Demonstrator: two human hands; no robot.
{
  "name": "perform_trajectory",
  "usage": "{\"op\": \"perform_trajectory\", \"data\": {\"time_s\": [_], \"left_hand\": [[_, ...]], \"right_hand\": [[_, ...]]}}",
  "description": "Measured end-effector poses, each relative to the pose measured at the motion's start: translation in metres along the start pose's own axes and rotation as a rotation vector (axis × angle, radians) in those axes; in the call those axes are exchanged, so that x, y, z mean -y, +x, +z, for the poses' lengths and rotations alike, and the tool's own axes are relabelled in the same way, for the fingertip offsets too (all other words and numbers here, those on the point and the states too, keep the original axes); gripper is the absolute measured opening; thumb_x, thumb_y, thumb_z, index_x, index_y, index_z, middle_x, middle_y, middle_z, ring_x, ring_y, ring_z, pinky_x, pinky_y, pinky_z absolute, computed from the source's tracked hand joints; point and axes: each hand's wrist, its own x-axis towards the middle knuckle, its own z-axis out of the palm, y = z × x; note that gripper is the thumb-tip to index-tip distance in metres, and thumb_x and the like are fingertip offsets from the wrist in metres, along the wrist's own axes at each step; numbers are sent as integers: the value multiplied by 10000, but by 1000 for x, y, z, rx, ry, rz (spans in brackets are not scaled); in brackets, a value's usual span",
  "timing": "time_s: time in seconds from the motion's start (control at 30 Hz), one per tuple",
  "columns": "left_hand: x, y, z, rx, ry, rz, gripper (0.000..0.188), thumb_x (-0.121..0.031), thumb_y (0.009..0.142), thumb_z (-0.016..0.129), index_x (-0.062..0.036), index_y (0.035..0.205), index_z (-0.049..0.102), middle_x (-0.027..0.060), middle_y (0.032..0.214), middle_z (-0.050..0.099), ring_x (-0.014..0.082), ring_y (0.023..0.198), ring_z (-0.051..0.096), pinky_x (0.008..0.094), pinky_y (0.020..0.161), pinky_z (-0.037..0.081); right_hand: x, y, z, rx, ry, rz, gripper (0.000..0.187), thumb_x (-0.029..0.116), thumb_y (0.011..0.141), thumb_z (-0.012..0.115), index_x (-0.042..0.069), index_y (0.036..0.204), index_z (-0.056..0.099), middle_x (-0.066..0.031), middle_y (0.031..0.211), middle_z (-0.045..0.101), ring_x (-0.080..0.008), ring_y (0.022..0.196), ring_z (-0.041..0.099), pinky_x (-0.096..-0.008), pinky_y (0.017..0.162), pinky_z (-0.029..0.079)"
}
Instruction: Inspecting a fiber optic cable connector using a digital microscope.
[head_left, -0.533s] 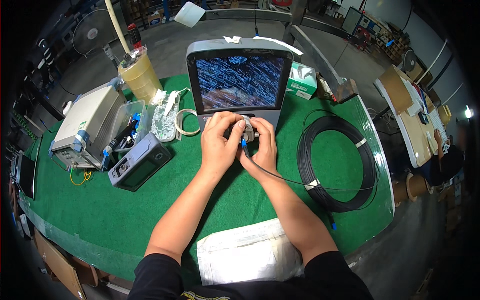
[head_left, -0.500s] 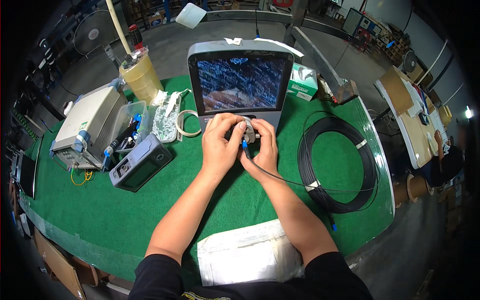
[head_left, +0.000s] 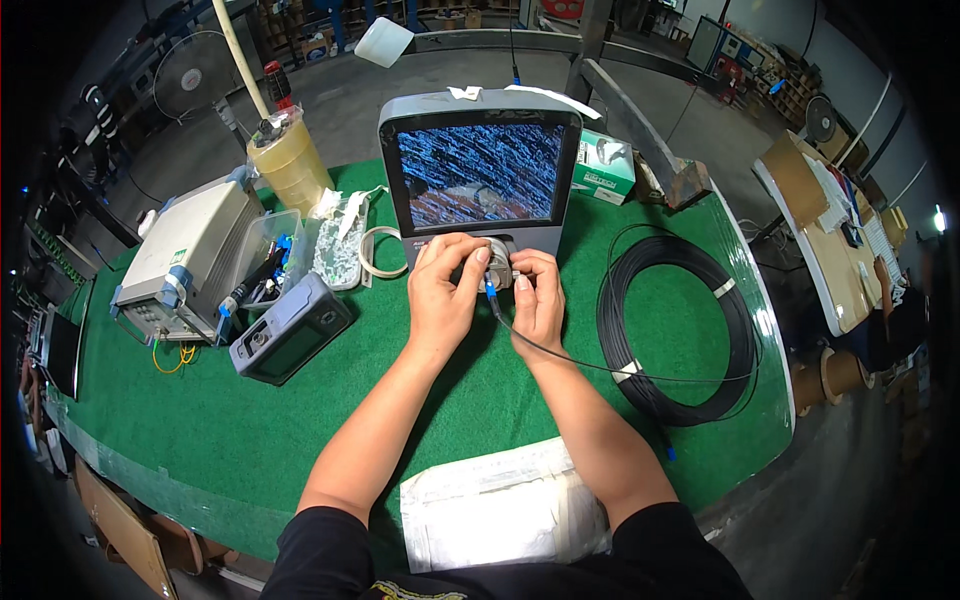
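A grey desktop monitor unit [head_left: 565,190] stands on the green table, its screen [head_left: 480,172] filled with blue-white speckle. From its front, below the screen, a metal connector holder [head_left: 497,268] sticks out. My left hand [head_left: 443,305] is closed around the holder's left side, thumb against its front. On the other side, my right hand [head_left: 538,305] pinches at a small knob [head_left: 516,276] with thumb and bent fingers. A blue fibre connector [head_left: 491,288] sits in the holder between my hands. Its black cable [head_left: 530,342] runs over my right wrist to a coil [head_left: 612,340].
Left of my arms are a grey handheld instrument [head_left: 290,330], a bin of blue connectors [head_left: 272,260], a white bench instrument [head_left: 180,260] and a yellowish jar [head_left: 290,158]. A green-white box [head_left: 605,168] stands behind right. A silvery packet [head_left: 500,510] lies near me.
My right hand has shifted right, its fingers going from the top of the holder to its right side. The screen's picture has turned to sharper speckle. My left hand keeps its grip.
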Motion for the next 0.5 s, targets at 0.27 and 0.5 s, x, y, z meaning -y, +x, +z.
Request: {"op": "perform_trajectory", "data": {"time_s": [0.27, 0.5], "left_hand": [[30, -29, 2, -127, -397, -402, 303, -259, 1081, 576, -7, 924, 638, 15, 777, 625, 110, 696, 575, 279, 663, 501], [27, -29, 5, 82, -527, -750, 552, -503, 1081, 486, 5, 999, 685, 114, 847, 726, 175, 728, 730, 289, 611, 609]], "right_hand": [[5, 2, 3, -3, -44, 13, 188, 171, 1034, 504, -1, 1041, 580, -206, 1115, 634, -349, 987, 627, -422, 878, 501], [2, 2, 2, -18, -59, -2, 180, 159, 1037, 503, -2, 1013, 582, -210, 1090, 634, -353, 1002, 630, -431, 897, 498]]}}
